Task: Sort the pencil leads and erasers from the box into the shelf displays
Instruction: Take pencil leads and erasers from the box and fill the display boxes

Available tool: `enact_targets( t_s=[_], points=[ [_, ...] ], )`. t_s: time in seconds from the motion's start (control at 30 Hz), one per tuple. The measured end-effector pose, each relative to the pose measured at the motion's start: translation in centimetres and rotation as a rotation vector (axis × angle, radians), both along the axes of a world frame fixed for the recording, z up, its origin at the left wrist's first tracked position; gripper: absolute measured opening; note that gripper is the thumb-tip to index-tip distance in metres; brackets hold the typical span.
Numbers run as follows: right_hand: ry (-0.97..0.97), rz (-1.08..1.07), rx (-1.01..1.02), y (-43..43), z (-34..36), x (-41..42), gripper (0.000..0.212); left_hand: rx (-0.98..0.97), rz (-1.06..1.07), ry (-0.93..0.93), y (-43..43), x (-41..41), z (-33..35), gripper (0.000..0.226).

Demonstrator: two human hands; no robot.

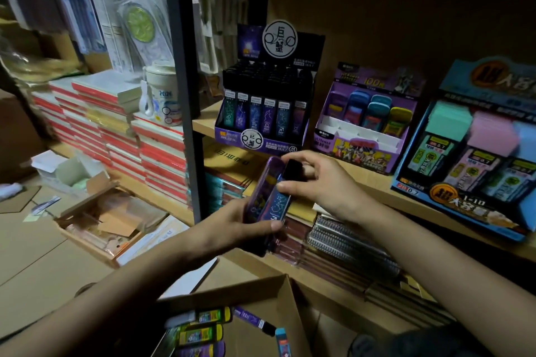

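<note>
Far left, stacks of red and white books (116,136) are piled up, and a white tub (163,93) is set on top of them. A dark shelf post (185,95) is seen next. Low down near the middle, the cardboard box (269,287) is open. Small erasers (203,317) with yellow edges and a purple lead case (254,319) are seen lying in it.

Above the box, a small bunch of lead cases (268,197) is held up in the air, in front of the wooden shelf (385,194). The bunch is gripped from below by the left hand (246,223) — the fingers are curled round it and the thumb is pressed on the front. One dark blue case with a black cap is pinched near its top by the thumb and fingers of the right hand (322,180).

Behind the hands, a purple lead display (261,116) is stood on the shelf, and its front row is filled with upright cases. Just to its right a purple eraser display (362,130) is set — erasers are packed in its back row, and white dividers are seen in front. Farthest right, a big blue display (475,159) is placed, filled with pink, green and blue packs.
</note>
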State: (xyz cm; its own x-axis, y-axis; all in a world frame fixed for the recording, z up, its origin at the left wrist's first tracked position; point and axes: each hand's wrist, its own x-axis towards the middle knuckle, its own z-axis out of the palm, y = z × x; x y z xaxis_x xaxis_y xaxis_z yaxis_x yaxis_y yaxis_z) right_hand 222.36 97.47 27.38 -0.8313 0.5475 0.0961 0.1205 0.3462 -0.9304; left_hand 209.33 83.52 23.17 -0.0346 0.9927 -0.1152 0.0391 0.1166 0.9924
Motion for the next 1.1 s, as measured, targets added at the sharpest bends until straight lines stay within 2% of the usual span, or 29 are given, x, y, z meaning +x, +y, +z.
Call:
enact_targets(
  t_s=[0.13,0.27,0.37,0.4,0.5,0.6,0.8,0.97,1.1],
  points=[
    [0.133,-0.192,-0.275,0.5,-0.8,-0.8,0.025,0.102,0.133,0.003,1.7,-0.7,0.9,0.035],
    [0.139,-0.281,-0.208,1.7,-0.2,-1.2,0.018,0.176,0.274,-0.008,3.0,-0.9,1.0,0.036],
    [0.245,-0.312,-0.22,3.3,2.1,-0.9,0.015,0.22,0.333,-0.102,3.9,-1.4,1.4,0.033],
    [0.295,-0.349,-0.138,4.0,3.2,-0.8,0.015,0.232,0.33,-0.138,4.1,-1.7,1.5,0.034],
    [0.414,-0.437,0.287,5.8,6.2,-1.1,0.016,0.253,0.331,-0.168,4.1,-2.5,1.6,0.041],
    [0.37,-0.443,0.515,6.7,7.0,-2.4,0.021,0.252,0.348,-0.152,3.9,-2.9,1.3,0.039],
    [0.237,-0.339,0.621,7.3,4.9,-4.0,0.017,0.221,0.393,-0.175,3.5,-3.2,0.6,0.035],
    [0.244,-0.268,0.442,7.5,4.9,-4.5,0.017,0.221,0.424,-0.194,3.5,-3.4,0.4,0.034],
    [0.18,-0.215,0.548,7.2,4.6,-4.9,0.02,0.215,0.43,-0.193,3.6,-3.3,0.4,0.034]
  ],
)
